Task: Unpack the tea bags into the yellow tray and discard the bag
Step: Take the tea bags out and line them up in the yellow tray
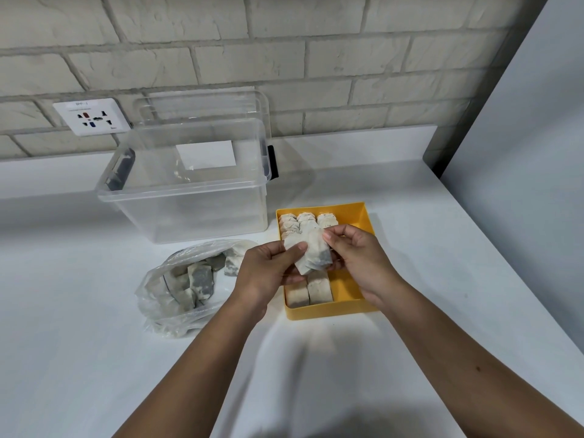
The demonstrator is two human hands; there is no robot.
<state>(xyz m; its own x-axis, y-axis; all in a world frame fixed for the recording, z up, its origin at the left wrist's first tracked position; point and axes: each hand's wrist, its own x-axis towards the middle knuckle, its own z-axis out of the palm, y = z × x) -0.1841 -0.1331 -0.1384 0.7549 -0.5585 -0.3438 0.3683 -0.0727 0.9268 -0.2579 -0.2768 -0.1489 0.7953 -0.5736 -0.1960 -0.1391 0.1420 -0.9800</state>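
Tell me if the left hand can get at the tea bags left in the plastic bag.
Probably yes, once freed: the left hand grips a stack of tea bags with the right hand, but the plastic bag lies beside it, nothing between.

White countertop, matte, with a low white upstand along its rear edge. Three things sit directly on it.

- Yellow tray: open-topped, partly filled with rows of tea bags.
- Clear plastic bag: just left of the tray, slumped and crumpled, more tea bags inside. Can't tell if it touches the tray.
- Clear storage bin: behind and left of the tray, near the tray's rear-left corner. Uncovered, dark latch at each end.

Clear lid stands upright behind the bin, farther from the tray. Its foot is hidden.
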